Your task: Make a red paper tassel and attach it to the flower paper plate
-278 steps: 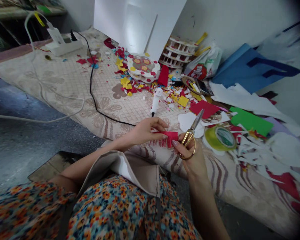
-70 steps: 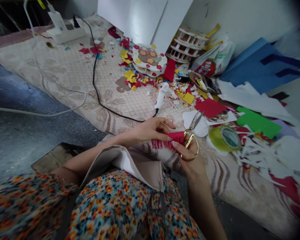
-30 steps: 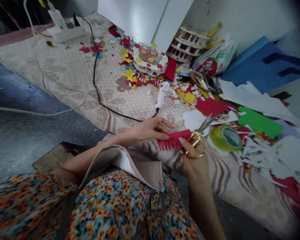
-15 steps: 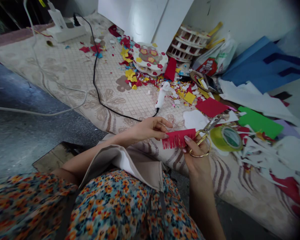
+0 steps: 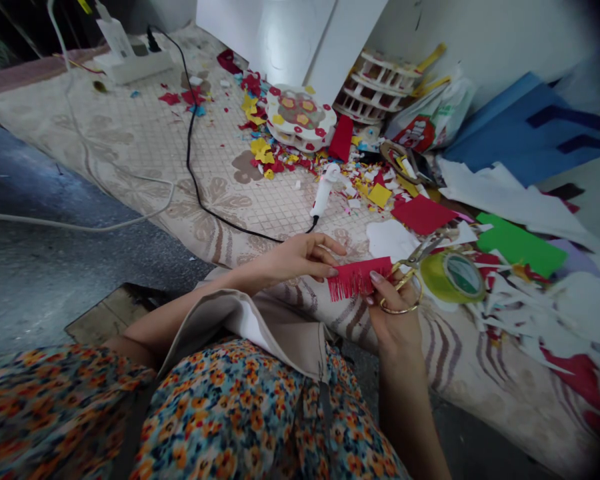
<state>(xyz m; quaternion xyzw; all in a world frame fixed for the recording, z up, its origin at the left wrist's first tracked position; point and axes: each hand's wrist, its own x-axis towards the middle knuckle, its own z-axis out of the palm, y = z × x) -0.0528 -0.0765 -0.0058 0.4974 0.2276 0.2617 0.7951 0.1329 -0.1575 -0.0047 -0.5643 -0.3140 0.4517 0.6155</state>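
A red fringed strip (image 5: 356, 275) stretches between my hands, its cut fringe hanging down toward me. My left hand (image 5: 307, 259) pinches the strip's left end between thumb and fingers. The right end is between the thumb and fingers of my right hand (image 5: 393, 300). Gold-handled scissors (image 5: 401, 308) hang on that same hand, their blades pointing away to the upper right. A white glue gun (image 5: 323, 193) lies on the patterned cloth (image 5: 260, 207) beyond my left hand.
Yellow tape (image 5: 453, 277) sits right of the scissors, beside white scraps (image 5: 525, 313). Green (image 5: 523, 245) and red sheets (image 5: 424, 213) lie behind. Farther back are a decorated white piece (image 5: 301, 119), a plastic bag (image 5: 430, 120) and a power strip (image 5: 135, 63). A black cord (image 5: 193, 173) crosses the cloth.
The red strip's left end and fringe have shifted slightly right and down. Both hands keep nearly the same places.
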